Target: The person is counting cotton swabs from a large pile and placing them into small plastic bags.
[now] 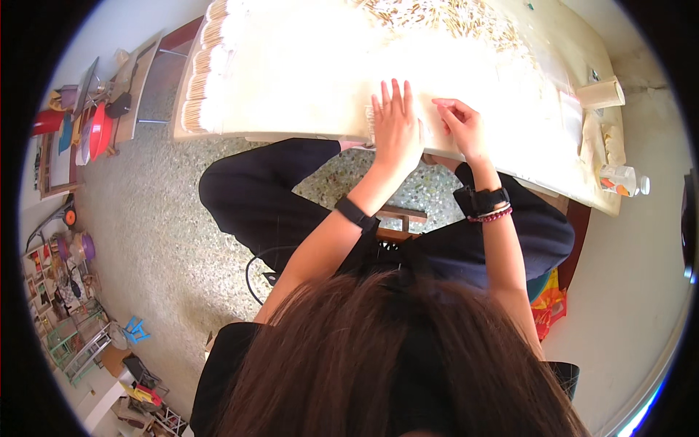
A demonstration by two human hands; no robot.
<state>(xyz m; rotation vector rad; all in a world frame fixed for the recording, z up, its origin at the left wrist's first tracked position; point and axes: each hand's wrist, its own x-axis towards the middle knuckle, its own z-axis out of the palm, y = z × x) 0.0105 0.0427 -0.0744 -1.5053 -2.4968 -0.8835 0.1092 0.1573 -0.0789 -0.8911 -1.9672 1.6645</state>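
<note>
— Speckled terrazzo floor (153, 240) below, and a pale desk (306, 80) washed out by strong light. What's on it?

— Thin pale sticks. A neat stacked row of sticks (207, 69) runs along the left end, and a loose scatter of sticks (444, 18) lies at the far edge. A paper cup (601, 93) on its side and a small clear bottle (622, 180) sit at the right end.

— And the hands?

— The left hand (397, 124) lies flat, fingers spread and straight, pressing down on a small bundle of sticks (370, 120) at the near edge of the desk; only the bundle's ends peek out beside the palm. The right hand (460, 124) is just beside it, fingers curled in a pinch. It seems to grip a few sticks, though glare hides them, so I can't say for sure.

— What could go wrong?

— I'd judge the bundle sits very close to the edge. If the flat hand slides toward the person, sticks could roll off onto the lap or floor. Uneven pressure might also fan the bundle out of line.
</note>
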